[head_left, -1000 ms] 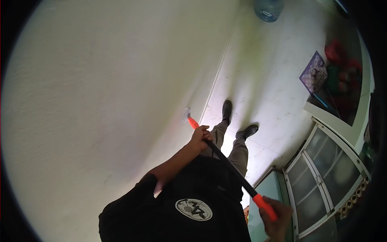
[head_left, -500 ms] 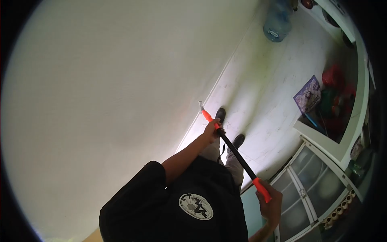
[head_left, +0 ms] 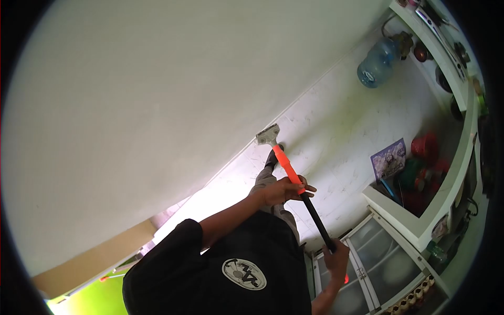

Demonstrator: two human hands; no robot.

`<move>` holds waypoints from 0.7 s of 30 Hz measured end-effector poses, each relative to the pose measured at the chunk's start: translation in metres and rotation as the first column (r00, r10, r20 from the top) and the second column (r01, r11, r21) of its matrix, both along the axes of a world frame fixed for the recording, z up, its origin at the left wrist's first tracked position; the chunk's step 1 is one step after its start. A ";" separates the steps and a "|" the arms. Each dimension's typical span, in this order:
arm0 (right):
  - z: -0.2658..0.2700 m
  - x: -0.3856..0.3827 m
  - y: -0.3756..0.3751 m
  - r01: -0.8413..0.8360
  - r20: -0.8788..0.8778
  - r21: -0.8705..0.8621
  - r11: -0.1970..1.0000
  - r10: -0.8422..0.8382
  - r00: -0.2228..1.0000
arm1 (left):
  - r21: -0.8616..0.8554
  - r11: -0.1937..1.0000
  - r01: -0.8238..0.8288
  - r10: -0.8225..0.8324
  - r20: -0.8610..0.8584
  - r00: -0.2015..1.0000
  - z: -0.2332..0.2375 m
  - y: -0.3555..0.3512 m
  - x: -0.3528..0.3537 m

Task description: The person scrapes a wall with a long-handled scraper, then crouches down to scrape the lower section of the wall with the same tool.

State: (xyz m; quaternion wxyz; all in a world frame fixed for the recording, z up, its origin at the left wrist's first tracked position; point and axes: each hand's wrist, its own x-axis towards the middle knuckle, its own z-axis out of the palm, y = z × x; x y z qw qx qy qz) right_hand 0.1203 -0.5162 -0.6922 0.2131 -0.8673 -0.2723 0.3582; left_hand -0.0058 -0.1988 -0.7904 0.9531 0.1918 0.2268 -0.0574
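A long-handled scraper (head_left: 290, 169) runs diagonally in front of my dark shirt, its orange neck and broad metal head pointing up and left. The head overlaps the line where the pale wall meets the floor. My left hand (head_left: 283, 192) grips the scraper where the orange neck joins the black shaft, some fingers sticking out past it. Lower down, my right hand (head_left: 336, 258) is wrapped round the shaft near its end. A bit of the orange end grip shows below that hand; the rest is hidden.
The plain wall (head_left: 157, 94) rises along my left. A blue water jug (head_left: 378, 65) lies on the floor ahead. To my right stand a white counter (head_left: 415, 223) with red containers and a purple packet (head_left: 389, 160), and a frosted-panel cabinet (head_left: 386, 247).
The scraper's head has turned from edge-on to show its broad face. My right hand has moved from the orange end grip up onto the black shaft, nearer my left hand. The view has shifted.
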 end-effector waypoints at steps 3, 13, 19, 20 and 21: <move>0.006 -0.004 0.010 -0.020 -0.034 -0.003 1.000 0.020 0.999 | -0.001 1.000 -0.020 0.021 0.060 0.998 0.008 -0.013 -0.007; -0.009 -0.030 -0.009 -0.008 0.324 0.127 0.992 -0.034 0.945 | -0.077 0.945 -0.316 0.302 -0.157 0.940 -0.020 -0.025 -0.067; -0.011 -0.028 -0.039 -0.022 0.391 0.008 1.000 0.017 0.920 | 0.131 0.850 -0.510 0.508 -0.456 0.731 -0.061 0.003 -0.111; -0.009 -0.027 -0.042 -0.023 0.378 0.002 1.000 0.021 0.925 | 0.205 0.876 -0.437 0.480 -0.467 0.743 -0.063 0.005 -0.115; -0.007 -0.026 -0.043 -0.016 0.370 0.008 1.000 0.011 0.929 | 0.278 0.891 -0.360 0.453 -0.479 0.752 -0.065 0.006 -0.116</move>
